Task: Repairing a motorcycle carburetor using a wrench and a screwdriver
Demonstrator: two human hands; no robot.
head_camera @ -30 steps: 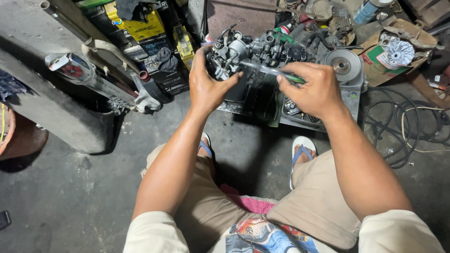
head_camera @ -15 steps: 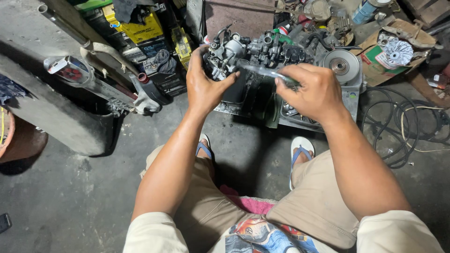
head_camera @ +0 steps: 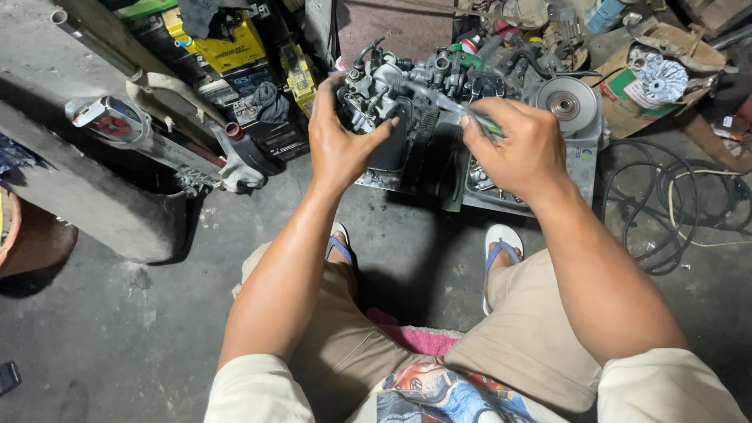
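My left hand (head_camera: pixel 341 145) grips a grey metal carburettor (head_camera: pixel 374 98) with small fittings and hoses, held up in front of me above the floor. My right hand (head_camera: pixel 517 145) is closed around the green handle of a screwdriver (head_camera: pixel 446 102), whose shaft points left into the top of the carburettor. Both hands are level with each other, about a hand's width apart. The screwdriver's tip is hidden among the carburettor's parts.
A metal tray of small parts (head_camera: pixel 486 184) lies under my hands. A round metal disc (head_camera: pixel 565 100) sits to the right, black cables (head_camera: pixel 666 211) further right, a cardboard box (head_camera: pixel 650 86) behind. Yellow batteries (head_camera: pixel 227 43) and an exhaust pipe (head_camera: pixel 141 129) are at left. My sandalled feet (head_camera: pixel 501 243) rest on concrete.
Both hands have shifted slightly together, still holding the carburettor and the screwdriver. The screwdriver's shaft stays aimed into the carburettor's top.
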